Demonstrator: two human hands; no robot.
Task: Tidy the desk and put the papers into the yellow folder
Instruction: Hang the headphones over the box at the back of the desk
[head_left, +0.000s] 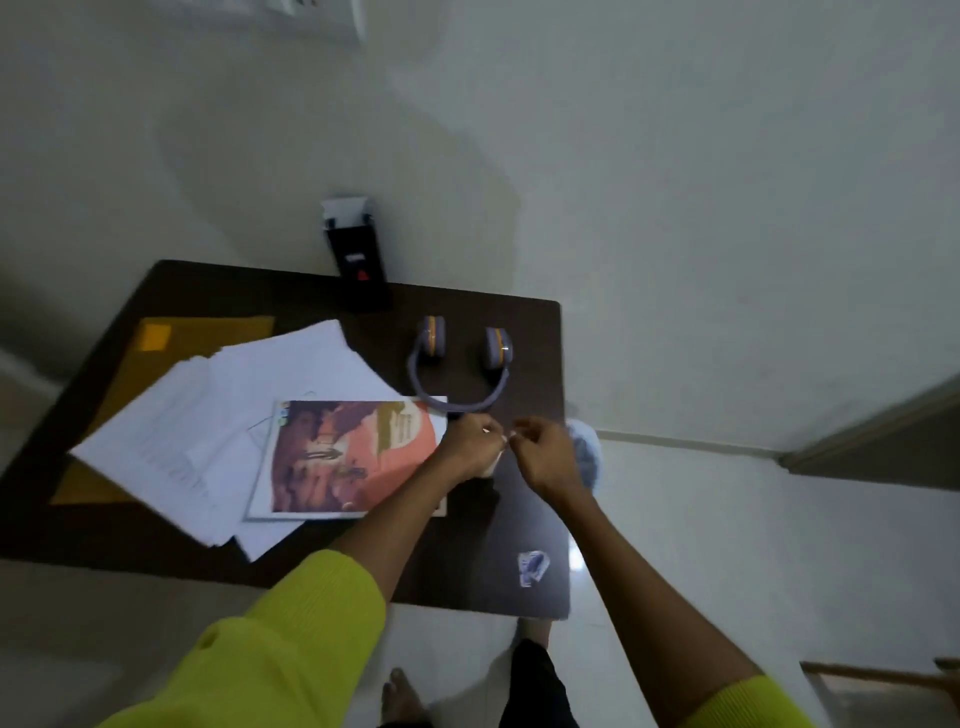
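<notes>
The yellow folder (202, 332) lies flat at the desk's left, mostly covered by a loose spread of white papers (218, 426). A colourful printed sheet (343, 457) lies on top of them. My left hand (470, 441) and my right hand (545, 452) meet just right of that sheet, above the desk. The fingertips of both pinch a small white scrap (501, 440) between them; blur hides what it is. Something pale shows under my left hand.
Purple and orange headphones (460, 364) lie behind my hands. A black box (358, 265) stands at the dark desk's (130, 535) far edge against the wall. A closed grey laptop (524, 519) with a sticker lies at the right, and a blue crumpled thing (587, 452) beside my right hand.
</notes>
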